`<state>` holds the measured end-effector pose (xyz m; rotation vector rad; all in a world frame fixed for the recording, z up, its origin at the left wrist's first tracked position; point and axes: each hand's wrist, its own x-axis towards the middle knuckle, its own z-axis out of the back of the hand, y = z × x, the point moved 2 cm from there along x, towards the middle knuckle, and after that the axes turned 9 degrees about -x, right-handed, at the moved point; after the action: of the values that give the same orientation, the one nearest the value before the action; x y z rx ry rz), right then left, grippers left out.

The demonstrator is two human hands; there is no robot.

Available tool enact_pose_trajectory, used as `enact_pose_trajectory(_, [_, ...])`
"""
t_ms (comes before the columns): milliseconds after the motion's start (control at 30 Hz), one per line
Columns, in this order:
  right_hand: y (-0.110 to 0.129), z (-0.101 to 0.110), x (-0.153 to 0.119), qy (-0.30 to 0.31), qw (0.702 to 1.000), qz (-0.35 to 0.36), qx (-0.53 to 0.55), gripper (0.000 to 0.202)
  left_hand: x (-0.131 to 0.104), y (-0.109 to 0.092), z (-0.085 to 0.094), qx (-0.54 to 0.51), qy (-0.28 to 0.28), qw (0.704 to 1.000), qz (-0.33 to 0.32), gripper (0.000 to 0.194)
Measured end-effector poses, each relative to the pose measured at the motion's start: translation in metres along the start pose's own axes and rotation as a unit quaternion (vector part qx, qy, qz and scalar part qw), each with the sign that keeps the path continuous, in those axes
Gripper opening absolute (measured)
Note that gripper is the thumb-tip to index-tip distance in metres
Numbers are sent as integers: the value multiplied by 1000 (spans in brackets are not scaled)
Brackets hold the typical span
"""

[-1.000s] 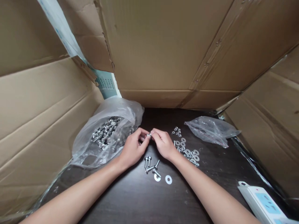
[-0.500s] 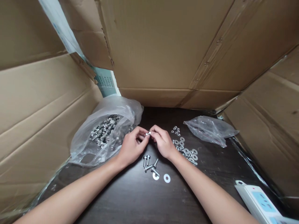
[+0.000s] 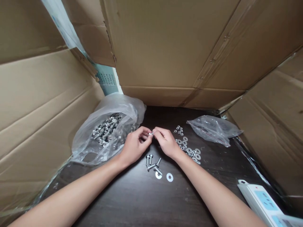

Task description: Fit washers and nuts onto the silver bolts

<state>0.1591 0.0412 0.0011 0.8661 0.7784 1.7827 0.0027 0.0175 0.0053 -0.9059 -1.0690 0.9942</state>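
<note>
Between my two hands, a small silver bolt (image 3: 151,134) shows only in part. The thumb and fingers of my left hand (image 3: 135,144) are pinched on one end of it. My right hand (image 3: 167,142) is closed at the other end, thumb and forefinger pressed together; whether a nut sits there is hidden. Below the hands lie several loose bolts (image 3: 151,166). One flat washer (image 3: 169,177) rests apart, and another washer (image 3: 157,175) is partly under a bolt.
An open plastic bag (image 3: 82,148) full of bolts lies on the left. Small nuts (image 3: 180,128) and a pile of washers (image 3: 197,156) are to the right, with a clear bag (image 3: 210,127) beyond. A power strip (image 3: 251,195) is at lower right. Cardboard walls (image 3: 170,44) enclose the dark table (image 3: 132,195).
My fingers have closed further around the bolt, so less of it shows. The whole view has shifted slightly; the loose bolts and washers lie as before.
</note>
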Motion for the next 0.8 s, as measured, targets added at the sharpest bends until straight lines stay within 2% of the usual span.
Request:
enact_pose_trajectory(300, [-1,-3,0,-15,1000,-1,11,47,0,-2,-1,-15,-22,1000,3,14])
enact_pose_trajectory(800, [2,0,-2,-24,1000,6,-5,41,2,-3,-1,37,-24,999,-10,8])
